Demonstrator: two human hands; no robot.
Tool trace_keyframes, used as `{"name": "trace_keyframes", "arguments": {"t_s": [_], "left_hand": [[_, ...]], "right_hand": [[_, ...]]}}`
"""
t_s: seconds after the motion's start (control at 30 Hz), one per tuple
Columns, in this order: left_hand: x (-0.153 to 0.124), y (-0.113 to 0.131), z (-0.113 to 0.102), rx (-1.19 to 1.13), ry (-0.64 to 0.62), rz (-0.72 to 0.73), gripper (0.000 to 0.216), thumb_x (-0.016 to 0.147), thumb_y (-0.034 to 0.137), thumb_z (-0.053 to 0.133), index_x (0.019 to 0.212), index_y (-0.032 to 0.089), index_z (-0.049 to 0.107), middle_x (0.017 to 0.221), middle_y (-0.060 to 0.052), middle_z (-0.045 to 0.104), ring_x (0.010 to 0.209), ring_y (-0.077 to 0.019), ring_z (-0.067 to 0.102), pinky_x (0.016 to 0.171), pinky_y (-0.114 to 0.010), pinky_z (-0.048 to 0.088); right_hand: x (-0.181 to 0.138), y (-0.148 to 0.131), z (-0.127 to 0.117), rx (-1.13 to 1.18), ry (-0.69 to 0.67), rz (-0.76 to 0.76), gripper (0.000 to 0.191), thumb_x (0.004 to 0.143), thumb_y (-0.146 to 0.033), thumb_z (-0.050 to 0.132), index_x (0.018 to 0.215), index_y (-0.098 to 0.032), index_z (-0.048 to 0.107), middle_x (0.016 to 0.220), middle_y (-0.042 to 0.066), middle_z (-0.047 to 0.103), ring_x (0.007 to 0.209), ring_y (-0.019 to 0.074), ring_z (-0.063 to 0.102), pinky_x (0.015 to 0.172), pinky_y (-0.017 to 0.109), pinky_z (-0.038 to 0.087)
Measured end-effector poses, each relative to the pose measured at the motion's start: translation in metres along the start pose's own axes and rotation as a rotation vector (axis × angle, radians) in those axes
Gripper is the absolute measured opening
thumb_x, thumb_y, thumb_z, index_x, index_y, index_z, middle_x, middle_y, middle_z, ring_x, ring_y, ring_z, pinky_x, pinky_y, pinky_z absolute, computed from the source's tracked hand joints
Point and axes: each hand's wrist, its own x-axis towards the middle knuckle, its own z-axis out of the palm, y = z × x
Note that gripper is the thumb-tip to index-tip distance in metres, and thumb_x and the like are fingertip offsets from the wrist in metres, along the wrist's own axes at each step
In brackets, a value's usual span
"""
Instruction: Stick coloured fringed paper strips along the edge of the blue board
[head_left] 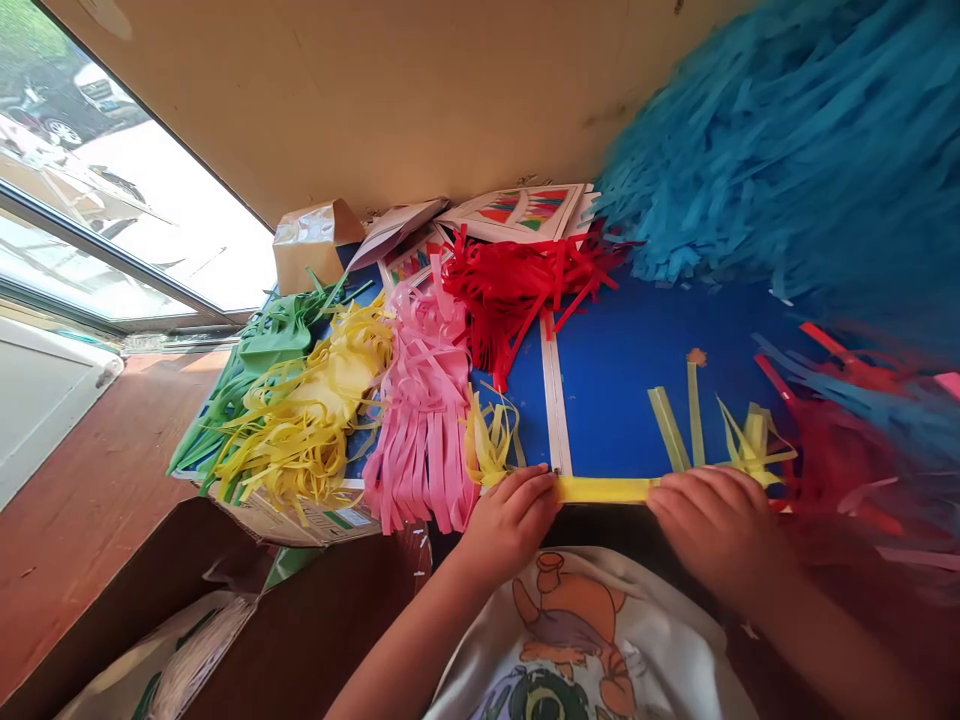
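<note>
A yellow fringed tassel strip stretches between my two hands along the front edge of the blue table. My left hand is closed around one end, and a tuft of yellow fringe sticks out beyond it. Fingers wrapped, my right hand grips the other end, where more yellow strands fan out on the table. Left of my left hand lies a bundle of pink fringe. Red fringe rests further back, near the table's white seam.
Yellow fringe and green fringe lie at the left. A large blue fringe pile fills the right back. Printed packets and a paper box stand by the wall. An open cardboard box sits below left.
</note>
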Motion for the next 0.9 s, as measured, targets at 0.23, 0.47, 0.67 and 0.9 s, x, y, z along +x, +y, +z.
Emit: {"name": "trace_keyframes", "arguments": {"t_s": [0.23,0.47,0.67,0.9], "left_hand": [[0.011,0.005,-0.004,-0.028,-0.043,-0.192,0.011,0.087,0.018,0.051,0.089,0.015,0.061,0.091,-0.007,0.066,0.09,-0.0194,0.06,0.078,-0.034,0.054],[0.024,0.005,-0.013,0.09,-0.17,-0.302,0.012,0.085,0.024,0.054,0.077,0.021,0.063,0.095,-0.003,0.064,0.096,-0.022,0.054,0.095,-0.049,0.042],[0.021,0.002,-0.009,0.113,-0.165,-0.349,0.007,0.08,0.021,0.058,0.072,0.019,0.058,0.102,-0.003,0.061,0.098,-0.0221,0.051,0.098,-0.048,0.038],[0.027,0.002,-0.01,0.145,-0.247,-0.366,0.009,0.081,0.02,0.056,0.073,0.019,0.059,0.103,-0.002,0.059,0.095,-0.0231,0.047,0.093,-0.048,0.04]], "right_hand": [[0.011,0.013,0.002,0.193,-0.259,0.249,0.023,0.088,-0.03,0.044,0.071,-0.023,0.058,0.078,0.0,0.059,0.079,0.0176,0.047,0.072,0.033,0.029],[0.03,0.004,-0.001,0.017,-0.371,0.317,0.02,0.076,-0.021,0.047,0.056,-0.022,0.052,0.067,0.0,0.053,0.071,0.0186,0.042,0.07,0.034,0.026],[0.034,-0.001,0.001,-0.037,-0.38,0.326,0.017,0.071,-0.02,0.049,0.055,-0.022,0.053,0.066,0.001,0.051,0.071,0.0187,0.042,0.066,0.033,0.025],[0.035,-0.004,0.001,-0.078,-0.409,0.341,0.016,0.07,-0.019,0.048,0.055,-0.02,0.052,0.065,0.001,0.049,0.07,0.0176,0.041,0.067,0.034,0.025]]}}
